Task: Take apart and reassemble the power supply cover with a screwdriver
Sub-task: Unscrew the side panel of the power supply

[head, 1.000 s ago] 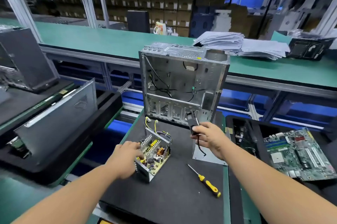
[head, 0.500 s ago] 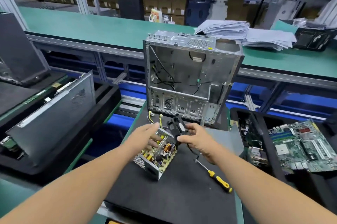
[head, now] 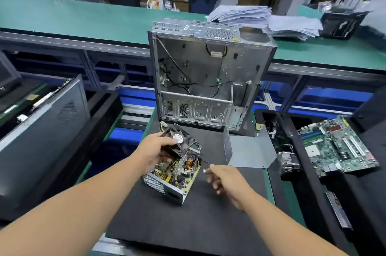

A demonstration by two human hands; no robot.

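black foam mat (head: pixel 188 220) covers the work surface in the head view, and on it sits the open power supply (head: pixel 173 174), its circuit board and coils bare, tilted so that one perforated metal wall faces the camera. the left hand (head: pixel 155 150) grips a black cooling fan (head: pixel 177 141) with curled fingers, holding it at the far end of the power supply, the round label facing up; thin wires run from the fan down into the unit. the right hand (head: pixel 225 180) hovers just right of the power supply and pinches a small white connector (head: pixel 204 171) at the end of a thin dark lead. the bent grey metal cover (head: pixel 248 151) lies on the mat beyond the right hand, apart from the unit. behind both stands an empty computer case (head: pixel 208 76), open side toward the camera. a green motherboard (head: pixel 338 145) lies in a black tray to the right.
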